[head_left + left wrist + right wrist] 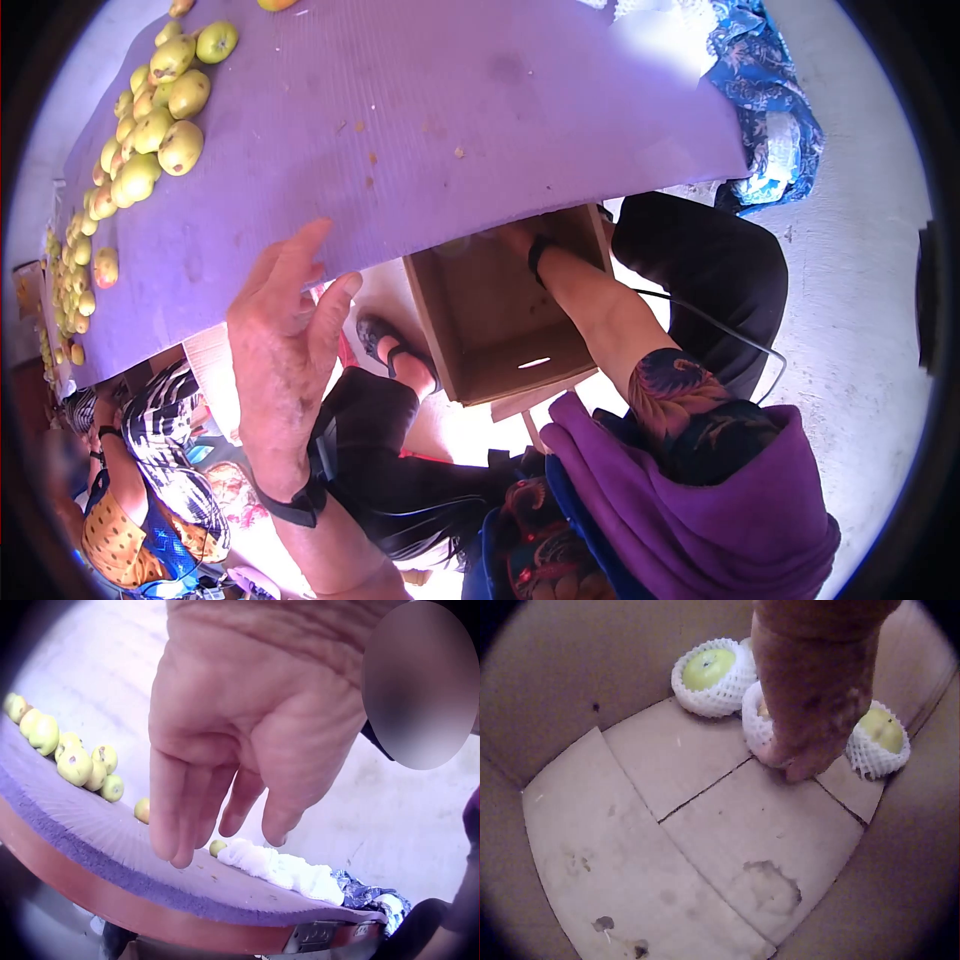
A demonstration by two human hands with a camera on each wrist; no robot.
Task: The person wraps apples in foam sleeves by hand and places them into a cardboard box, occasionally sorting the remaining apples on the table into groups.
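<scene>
Box (432,325): head view; around the right hand (517,238), its long sides running forward beneath the table (450,110), far end hidden.
Table edge: crosses over the right hand; open room lies on the box's near side.
Left hand (285,365): raised just beside that edge, fingers extended, holding nothing.
Loose green fruit (75,765): left wrist view; left of the left hand, on the table.
Netted fruit (756,731): right wrist view; against or just beside the right hand, partly covered; grip hidden, cannot tell.
Flanking pair (709,671): either side of that hand, bare faces upward.
Box floor (727,817): bare below it.
</scene>
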